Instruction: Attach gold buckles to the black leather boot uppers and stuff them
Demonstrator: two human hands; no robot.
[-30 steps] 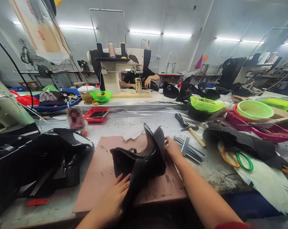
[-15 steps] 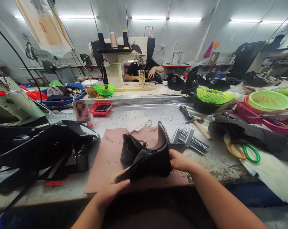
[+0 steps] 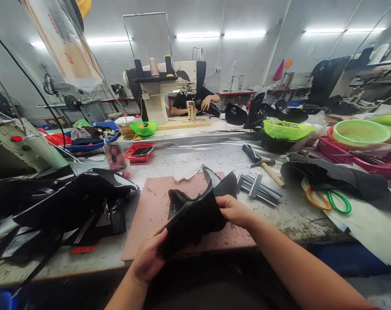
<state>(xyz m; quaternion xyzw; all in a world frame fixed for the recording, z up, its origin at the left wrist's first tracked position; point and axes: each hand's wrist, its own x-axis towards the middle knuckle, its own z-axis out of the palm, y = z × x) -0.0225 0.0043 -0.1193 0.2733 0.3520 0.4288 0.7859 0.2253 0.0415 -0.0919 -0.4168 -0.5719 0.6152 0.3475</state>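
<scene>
A black leather boot upper (image 3: 195, 215), curved and partly folded, is held between both hands just over the pink work board (image 3: 140, 228). My left hand (image 3: 151, 254) grips its near left edge, with the thumb on top. At the right side, my right hand (image 3: 234, 211) is closed on the leather, its fingertips partly hidden behind it. A raised flap (image 3: 226, 185) stands at the upper right. Behind the upper, a torn pale sheet (image 3: 190, 172) lies over the board's far edge.
More black leather pieces (image 3: 82, 202) are heaped at left. To the right lie grey strips (image 3: 258, 189), a hammer (image 3: 273, 172) and scissors with orange and green handles (image 3: 339, 202). A red basket (image 3: 139, 153) stands farther back. A co-worker (image 3: 198, 101) sits behind a sewing machine (image 3: 156, 94).
The upper has been turned and tilted, so its right flap now folds outward. My right hand has moved left and up along its side. The left hand has lifted its edge a little.
</scene>
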